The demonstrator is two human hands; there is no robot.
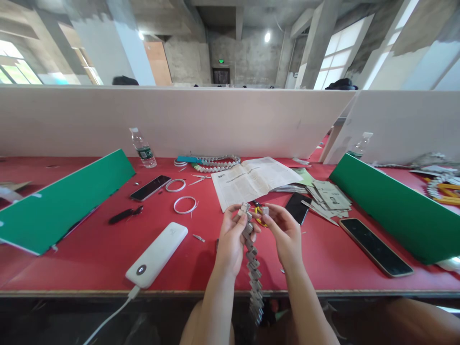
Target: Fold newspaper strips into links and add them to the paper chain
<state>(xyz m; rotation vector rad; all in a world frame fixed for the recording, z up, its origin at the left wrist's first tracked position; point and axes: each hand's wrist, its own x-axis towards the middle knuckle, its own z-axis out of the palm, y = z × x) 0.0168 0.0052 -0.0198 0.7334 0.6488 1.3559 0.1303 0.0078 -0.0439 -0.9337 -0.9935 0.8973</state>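
A grey zigzag chain of folded paper pieces hangs from my left hand down past the table's front edge. The fingers of that hand are closed round the chain's upper end. Just to the right, my right hand pinches a small folded paper piece between thumb and fingers, a short gap from the chain. Yellow-handled pliers lie on the table behind and between both hands, partly hidden by them.
A white power bank with a cable, white rings, a black-handled tool and a phone lie left. Newspaper, paper strips and a large phone lie behind and right. Green panels flank the red table.
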